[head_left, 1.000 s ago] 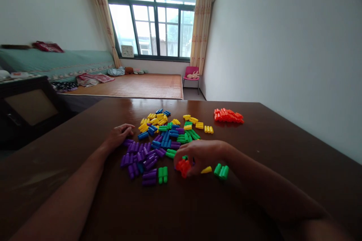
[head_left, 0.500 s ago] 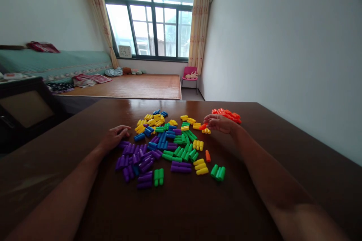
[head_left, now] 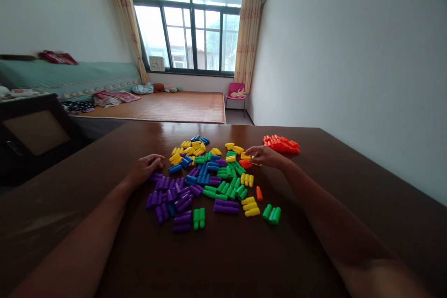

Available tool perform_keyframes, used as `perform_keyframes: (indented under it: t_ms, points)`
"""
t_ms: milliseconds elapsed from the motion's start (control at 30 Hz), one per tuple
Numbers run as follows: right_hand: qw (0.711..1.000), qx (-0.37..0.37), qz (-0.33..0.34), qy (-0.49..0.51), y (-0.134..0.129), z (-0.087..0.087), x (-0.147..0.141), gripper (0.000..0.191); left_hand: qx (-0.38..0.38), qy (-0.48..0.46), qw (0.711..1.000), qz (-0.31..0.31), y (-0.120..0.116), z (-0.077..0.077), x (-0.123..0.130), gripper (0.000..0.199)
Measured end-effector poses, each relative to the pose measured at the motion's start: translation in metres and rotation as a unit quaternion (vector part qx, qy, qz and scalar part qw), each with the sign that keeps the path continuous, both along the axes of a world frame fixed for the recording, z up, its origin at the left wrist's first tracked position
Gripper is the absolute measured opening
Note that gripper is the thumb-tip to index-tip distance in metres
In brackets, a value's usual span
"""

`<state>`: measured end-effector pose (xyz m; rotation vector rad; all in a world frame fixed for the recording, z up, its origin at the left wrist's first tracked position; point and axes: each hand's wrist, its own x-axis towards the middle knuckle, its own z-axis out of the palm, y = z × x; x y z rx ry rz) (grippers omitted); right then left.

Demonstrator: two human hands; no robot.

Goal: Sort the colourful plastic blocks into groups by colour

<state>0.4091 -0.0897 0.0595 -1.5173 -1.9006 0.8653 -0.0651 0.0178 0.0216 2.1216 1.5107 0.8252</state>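
Note:
On the dark table, my left hand [head_left: 148, 167] rests with curled fingers beside the purple pieces [head_left: 169, 184]; what its fingers hold, if anything, is hidden. My right hand [head_left: 263, 156] hovers over yellow pieces at the right of the pile, its fingers apart and nothing between them. Just below its fingertips lies an orange piece [head_left: 245, 164]. Green pieces [head_left: 228, 189] and blue pieces [head_left: 203, 174] fill the middle, with yellow pieces [head_left: 192, 149] behind. A heap of orange pieces [head_left: 281, 143] sits beyond my right hand.
Nearer the front of the table [head_left: 223, 260] lie a single orange piece [head_left: 259, 193], a yellow group [head_left: 250, 206] and a green group [head_left: 271, 214]. Behind the table are a bed [head_left: 174, 104] and a pink chair [head_left: 236, 92]. A dark cabinet [head_left: 35, 125] stands at left.
My right hand has let go of an orange piece, which now lies among the yellow and green ones. The whole view has shifted slightly.

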Motion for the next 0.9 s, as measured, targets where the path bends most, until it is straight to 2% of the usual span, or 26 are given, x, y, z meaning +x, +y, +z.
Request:
perform_keyframes:
  t_ms: [100, 233, 433, 533, 567, 633, 700, 767, 833, 900]
  points:
    - [0.988, 0.073, 0.022, -0.132, 0.001, -0.008, -0.013, 0.031, 0.000, 0.001, 1.000, 0.002, 0.000, 0.000, 0.000, 0.052]
    - [0.968, 0.145, 0.034, -0.200, 0.001, -0.015, -0.027, 0.024, 0.001, 0.001, 1.000, 0.003, -0.002, 0.002, 0.002, 0.052]
    - [0.958, 0.119, 0.041, -0.258, 0.001, -0.015, -0.030, 0.029, 0.002, 0.008, 1.000, 0.011, -0.007, 0.007, 0.004, 0.054]
    - [0.968, 0.114, 0.045, -0.219, 0.005, -0.006, -0.010, 0.035, 0.004, 0.005, 1.000, 0.010, -0.007, 0.008, 0.004, 0.056]
    - [0.972, 0.122, 0.023, -0.199, 0.007, -0.001, 0.004, 0.039, 0.004, 0.003, 1.000, 0.009, -0.007, 0.007, 0.004, 0.056]
    - [0.968, 0.157, -0.076, -0.180, 0.010, 0.007, 0.040, 0.042, 0.001, 0.003, 1.000, 0.008, -0.005, 0.006, 0.003, 0.055]
    - [0.939, 0.194, -0.212, -0.188, 0.011, 0.010, 0.081, 0.043, -0.001, 0.007, 1.000, 0.008, -0.003, 0.004, 0.001, 0.055]
    - [0.906, 0.203, -0.311, -0.203, 0.011, 0.005, 0.116, 0.045, 0.002, 0.011, 1.000, 0.007, 0.000, 0.002, 0.000, 0.055]
    - [0.889, 0.195, -0.356, -0.213, 0.010, -0.007, 0.139, 0.045, 0.005, 0.015, 1.000, 0.010, 0.001, 0.002, -0.001, 0.055]
    - [0.884, 0.190, -0.365, -0.221, 0.010, -0.019, 0.148, 0.046, 0.005, 0.017, 1.000, 0.013, 0.001, 0.002, -0.001, 0.055]
